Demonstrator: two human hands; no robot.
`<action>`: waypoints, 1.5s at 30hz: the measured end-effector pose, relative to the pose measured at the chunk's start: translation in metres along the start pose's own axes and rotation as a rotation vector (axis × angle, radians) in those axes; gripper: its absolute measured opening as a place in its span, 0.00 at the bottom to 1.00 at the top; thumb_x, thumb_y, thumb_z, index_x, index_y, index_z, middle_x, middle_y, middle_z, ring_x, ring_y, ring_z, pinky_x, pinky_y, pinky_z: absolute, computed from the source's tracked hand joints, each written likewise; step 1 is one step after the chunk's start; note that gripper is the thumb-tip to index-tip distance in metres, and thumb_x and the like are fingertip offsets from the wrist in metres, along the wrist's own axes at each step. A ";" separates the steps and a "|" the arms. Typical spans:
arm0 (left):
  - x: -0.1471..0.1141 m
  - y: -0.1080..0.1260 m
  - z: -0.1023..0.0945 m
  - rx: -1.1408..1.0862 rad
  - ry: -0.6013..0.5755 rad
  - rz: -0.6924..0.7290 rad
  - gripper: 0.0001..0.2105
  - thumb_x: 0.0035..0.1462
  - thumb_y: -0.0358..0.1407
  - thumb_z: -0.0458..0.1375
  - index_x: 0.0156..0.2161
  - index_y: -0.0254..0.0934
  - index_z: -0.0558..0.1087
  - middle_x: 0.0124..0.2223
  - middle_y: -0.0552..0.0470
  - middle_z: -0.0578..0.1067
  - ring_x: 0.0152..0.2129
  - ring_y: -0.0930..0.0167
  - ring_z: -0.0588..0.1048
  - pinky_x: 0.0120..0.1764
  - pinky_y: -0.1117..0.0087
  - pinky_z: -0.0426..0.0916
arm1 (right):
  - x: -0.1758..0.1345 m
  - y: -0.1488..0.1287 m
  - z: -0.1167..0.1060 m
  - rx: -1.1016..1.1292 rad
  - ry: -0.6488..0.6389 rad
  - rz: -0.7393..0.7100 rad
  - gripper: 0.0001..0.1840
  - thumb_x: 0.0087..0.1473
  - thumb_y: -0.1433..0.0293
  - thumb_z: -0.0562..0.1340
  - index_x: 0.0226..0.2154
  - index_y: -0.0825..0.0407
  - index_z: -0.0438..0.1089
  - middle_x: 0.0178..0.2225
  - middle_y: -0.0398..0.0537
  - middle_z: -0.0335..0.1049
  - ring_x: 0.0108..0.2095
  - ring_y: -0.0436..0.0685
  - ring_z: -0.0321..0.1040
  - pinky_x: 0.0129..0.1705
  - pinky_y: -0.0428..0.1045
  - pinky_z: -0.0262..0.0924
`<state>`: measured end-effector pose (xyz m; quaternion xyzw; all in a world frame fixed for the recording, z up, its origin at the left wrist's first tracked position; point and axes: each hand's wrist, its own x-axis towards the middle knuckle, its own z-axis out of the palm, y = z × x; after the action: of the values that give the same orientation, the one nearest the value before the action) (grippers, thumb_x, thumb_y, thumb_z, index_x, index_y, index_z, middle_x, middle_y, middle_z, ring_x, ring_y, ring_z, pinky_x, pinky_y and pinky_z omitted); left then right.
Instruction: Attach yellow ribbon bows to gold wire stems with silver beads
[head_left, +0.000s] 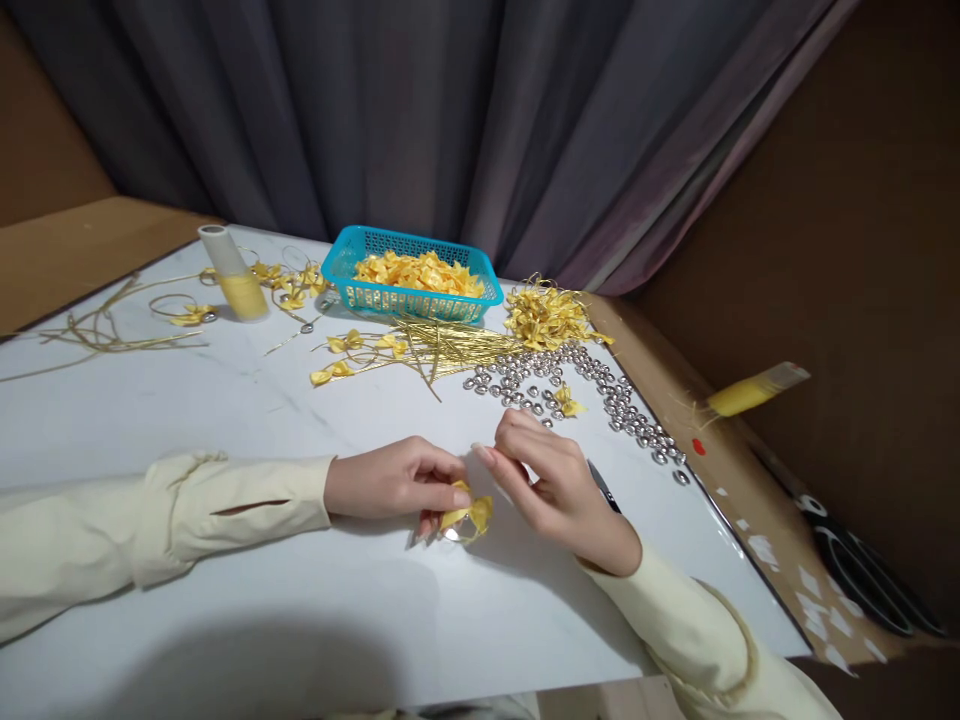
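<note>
My left hand (409,490) is closed around a yellow ribbon bow (474,514) just above the white tabletop, with the thumb lying over the ribbon. A thin ring-like loop hangs below the bow. Just to the right and a little higher, my right hand (544,485) is pinched together, its thumb against the curled fingers. Whatever lies in that pinch, perhaps a thread, is too fine to make out. A dark slim tool (603,487), partly hidden, lies behind my right wrist.
A blue basket (411,298) holds yellow bows. Gold wires (457,342), a pile of finished-looking bows (547,315) and silver beads (634,415) lie nearby. Yellow thread spools (244,290) stand left and lie right (757,388). Black scissors (862,570) rest at the right edge.
</note>
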<state>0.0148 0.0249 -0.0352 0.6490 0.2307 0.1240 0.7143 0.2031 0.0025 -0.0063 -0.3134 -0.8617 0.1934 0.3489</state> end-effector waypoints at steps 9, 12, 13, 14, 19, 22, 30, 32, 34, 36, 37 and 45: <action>0.002 0.001 0.002 -0.037 0.016 0.001 0.18 0.54 0.48 0.57 0.27 0.32 0.67 0.22 0.55 0.69 0.18 0.77 0.68 0.23 0.77 0.66 | 0.002 0.007 -0.008 0.195 -0.235 0.320 0.24 0.60 0.57 0.52 0.18 0.53 0.55 0.19 0.37 0.51 0.21 0.46 0.49 0.25 0.44 0.47; 0.001 -0.001 0.000 0.000 0.031 0.026 0.18 0.54 0.48 0.57 0.28 0.32 0.67 0.23 0.54 0.69 0.19 0.77 0.69 0.24 0.77 0.66 | 0.003 0.005 -0.008 0.181 -0.345 0.331 0.24 0.59 0.55 0.52 0.19 0.53 0.57 0.19 0.38 0.54 0.22 0.47 0.51 0.25 0.44 0.48; 0.001 -0.002 0.000 0.011 0.032 0.035 0.18 0.55 0.48 0.56 0.28 0.32 0.67 0.23 0.54 0.69 0.19 0.76 0.69 0.24 0.77 0.66 | 0.003 0.005 -0.009 0.151 -0.351 0.340 0.24 0.59 0.56 0.52 0.19 0.53 0.57 0.19 0.39 0.54 0.22 0.47 0.52 0.26 0.45 0.49; 0.001 -0.003 0.000 0.017 0.031 0.044 0.18 0.55 0.48 0.56 0.28 0.32 0.67 0.23 0.54 0.69 0.19 0.76 0.69 0.24 0.76 0.67 | 0.004 0.005 -0.010 0.121 -0.343 0.357 0.23 0.60 0.57 0.50 0.20 0.53 0.58 0.20 0.40 0.55 0.23 0.48 0.53 0.27 0.45 0.50; 0.000 -0.005 0.000 0.024 0.014 0.083 0.17 0.57 0.46 0.55 0.28 0.31 0.68 0.22 0.54 0.69 0.18 0.78 0.68 0.23 0.77 0.66 | 0.004 0.009 -0.019 0.314 -0.495 0.394 0.10 0.63 0.70 0.48 0.39 0.53 0.64 0.39 0.49 0.67 0.41 0.52 0.64 0.45 0.48 0.56; -0.001 -0.005 0.000 0.018 -0.008 0.108 0.17 0.57 0.46 0.55 0.28 0.31 0.67 0.22 0.55 0.68 0.17 0.79 0.66 0.22 0.79 0.64 | 0.002 0.013 -0.025 0.557 -0.645 0.406 0.16 0.60 0.76 0.51 0.50 0.53 0.56 0.44 0.51 0.67 0.44 0.51 0.64 0.47 0.49 0.57; -0.001 -0.004 0.000 0.035 -0.021 0.055 0.17 0.56 0.45 0.56 0.26 0.31 0.67 0.22 0.55 0.68 0.16 0.79 0.65 0.21 0.78 0.61 | 0.002 0.013 -0.028 0.355 -0.641 0.374 0.20 0.53 0.78 0.58 0.50 0.54 0.61 0.28 0.42 0.69 0.29 0.49 0.65 0.36 0.46 0.59; -0.001 -0.003 0.000 0.042 -0.017 0.039 0.17 0.55 0.45 0.56 0.26 0.31 0.67 0.22 0.54 0.68 0.15 0.79 0.64 0.20 0.78 0.60 | 0.001 0.010 -0.030 0.304 -0.601 0.339 0.18 0.53 0.79 0.57 0.47 0.54 0.63 0.27 0.41 0.69 0.29 0.49 0.64 0.36 0.46 0.59; -0.001 -0.002 0.000 0.047 -0.017 0.028 0.16 0.55 0.45 0.56 0.25 0.32 0.66 0.20 0.56 0.66 0.14 0.79 0.62 0.19 0.78 0.58 | 0.000 0.006 -0.031 0.255 -0.553 0.310 0.18 0.51 0.81 0.56 0.45 0.53 0.63 0.26 0.40 0.67 0.28 0.49 0.63 0.35 0.46 0.58; -0.001 0.000 0.000 0.059 -0.016 0.023 0.17 0.56 0.44 0.56 0.24 0.32 0.66 0.18 0.58 0.64 0.14 0.79 0.60 0.19 0.78 0.56 | -0.001 0.000 -0.031 0.220 -0.513 0.285 0.19 0.50 0.83 0.55 0.44 0.53 0.60 0.26 0.40 0.66 0.28 0.49 0.62 0.34 0.45 0.57; -0.001 0.000 0.000 0.068 -0.012 0.023 0.17 0.55 0.44 0.56 0.24 0.32 0.65 0.17 0.58 0.63 0.14 0.79 0.59 0.19 0.78 0.55 | -0.001 -0.002 -0.032 0.208 -0.499 0.274 0.19 0.49 0.84 0.55 0.43 0.53 0.59 0.26 0.40 0.66 0.28 0.49 0.61 0.33 0.45 0.57; -0.002 -0.001 0.000 0.280 0.016 0.089 0.12 0.55 0.37 0.55 0.25 0.31 0.67 0.19 0.57 0.63 0.16 0.79 0.58 0.20 0.78 0.53 | 0.001 -0.009 -0.041 0.634 -0.413 0.542 0.11 0.52 0.79 0.58 0.37 0.52 0.56 0.24 0.38 0.62 0.25 0.47 0.60 0.31 0.45 0.55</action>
<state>0.0135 0.0239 -0.0355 0.7509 0.2223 0.1275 0.6087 0.2284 0.0008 0.0267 -0.3600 -0.6985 0.5900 0.1854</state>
